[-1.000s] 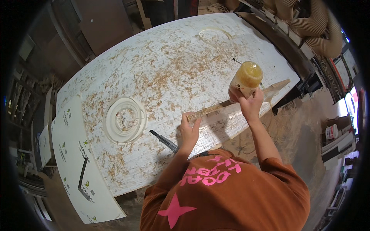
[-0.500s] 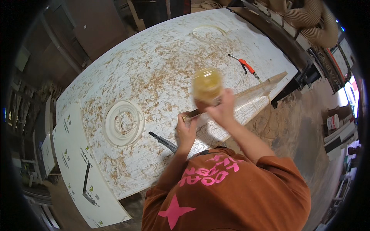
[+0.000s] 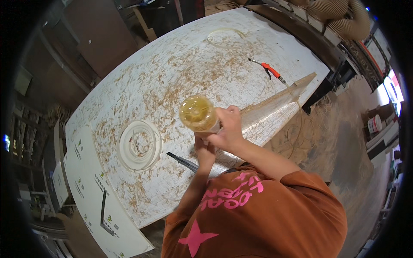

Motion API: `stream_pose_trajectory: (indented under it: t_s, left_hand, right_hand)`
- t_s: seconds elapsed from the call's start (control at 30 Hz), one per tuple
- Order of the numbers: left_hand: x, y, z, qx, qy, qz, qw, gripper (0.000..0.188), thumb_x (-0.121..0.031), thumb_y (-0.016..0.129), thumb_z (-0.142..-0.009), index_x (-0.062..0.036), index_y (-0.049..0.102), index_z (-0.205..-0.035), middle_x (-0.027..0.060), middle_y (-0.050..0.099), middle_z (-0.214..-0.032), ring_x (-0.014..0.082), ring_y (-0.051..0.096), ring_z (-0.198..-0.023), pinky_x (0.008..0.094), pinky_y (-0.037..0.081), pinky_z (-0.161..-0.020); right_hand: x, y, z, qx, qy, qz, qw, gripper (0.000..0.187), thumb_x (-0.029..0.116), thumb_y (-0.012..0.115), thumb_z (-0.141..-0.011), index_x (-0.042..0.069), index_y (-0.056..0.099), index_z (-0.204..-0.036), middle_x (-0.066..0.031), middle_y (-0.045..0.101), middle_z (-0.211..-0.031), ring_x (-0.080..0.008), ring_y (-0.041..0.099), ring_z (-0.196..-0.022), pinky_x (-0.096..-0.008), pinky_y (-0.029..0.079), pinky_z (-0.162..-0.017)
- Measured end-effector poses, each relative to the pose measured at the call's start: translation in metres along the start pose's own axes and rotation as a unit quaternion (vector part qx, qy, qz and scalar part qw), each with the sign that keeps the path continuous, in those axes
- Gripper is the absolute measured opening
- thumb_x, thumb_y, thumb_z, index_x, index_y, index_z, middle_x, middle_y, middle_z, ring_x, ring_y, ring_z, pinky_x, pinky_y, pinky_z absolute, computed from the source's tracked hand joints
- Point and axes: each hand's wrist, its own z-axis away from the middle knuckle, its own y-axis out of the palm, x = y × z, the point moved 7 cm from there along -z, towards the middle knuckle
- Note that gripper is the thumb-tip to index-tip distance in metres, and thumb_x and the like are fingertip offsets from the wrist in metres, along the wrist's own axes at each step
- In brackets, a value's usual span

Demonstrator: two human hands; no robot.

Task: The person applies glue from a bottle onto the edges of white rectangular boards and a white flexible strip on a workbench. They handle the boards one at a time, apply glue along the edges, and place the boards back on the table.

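Note:
A clear bottle with yellowish liquid (image 3: 198,114) is tipped with its base toward me. My right hand (image 3: 229,129) is closed around its lower part. Just under the bottle, my left hand (image 3: 204,151) is closed at the near end of a narrow board (image 3: 279,93); its fingertips are partly hidden. The board stands on edge and runs away to the upper right. Left of my left forearm lies a long dark tool like a cutter (image 3: 183,161).
Wood shavings cover much of the white table (image 3: 172,185). A coil of white strip (image 3: 124,148) lies left, a red air blow gun (image 3: 270,69) far right, and a pale hoop (image 3: 226,29) at the back. A printed white panel (image 3: 86,180) carries a black angled piece (image 3: 103,210).
My right hand has brought the bottle left and nearer, over the board's near end by my left hand. The bottle is no longer blurred. The whole view has shifted slightly.

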Motion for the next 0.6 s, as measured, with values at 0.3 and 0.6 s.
stream_pose_trajectory:
  t_s: [0.3, 0.6]
  left_hand:
    - [0.011, -0.003, 0.0, 0.017, -0.089, -0.021, 0.996, 0.032, -0.017, 0.064, -0.087, 0.0007, 0.05, -0.11, 0.0149, 0.061, -0.097, 0.0214, 0.059, -0.086, 0.0313, 0.047, -0.079]
    - [0.01, -0.002, 0.0, 0.012, -0.109, -0.014, 0.994, 0.032, -0.018, 0.065, -0.087, -0.0004, 0.049, -0.108, 0.0131, 0.06, -0.094, 0.0204, 0.058, -0.087, 0.0311, 0.046, -0.078]
  right_hand:
    - [-0.087, -0.099, -0.028, -0.078, 0.17, 0.028, 0.982, 0.046, 0.026, 0.078, -0.063, 0.008, 0.062, -0.102, -0.0065, 0.067, -0.084, -0.0219, 0.058, -0.073, -0.0387, 0.041, -0.071]
    - [-0.088, -0.085, -0.012, -0.085, 0.111, 0.071, 0.988, 0.049, 0.027, 0.079, -0.06, 0.01, 0.06, -0.101, -0.0058, 0.061, -0.086, -0.0237, 0.05, -0.077, -0.038, 0.037, -0.073]
